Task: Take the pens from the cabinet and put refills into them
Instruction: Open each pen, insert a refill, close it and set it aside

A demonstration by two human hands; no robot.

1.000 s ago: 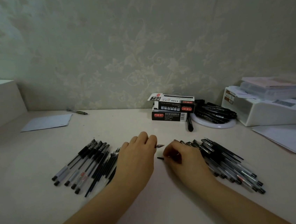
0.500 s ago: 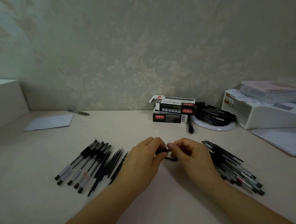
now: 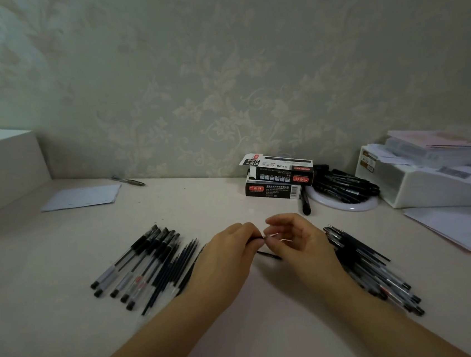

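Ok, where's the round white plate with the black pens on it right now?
In the head view the white plate sits far right on the desk, between the stacked pen boxes and the white organizer.

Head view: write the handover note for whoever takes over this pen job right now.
Left hand: fingers pinch a thin black pen part, its tip pointing at the right hand.
Right hand: fingers pinch a small clear piece against that tip.
Row of capped clear-barrelled pens and thin dark refills: on the desk, left of the hands.
Heap of black-capped pens: right of the hands.
Stacked black refill boxes: by the wall.
Done: cannot tell how many. Left: finish this pen.
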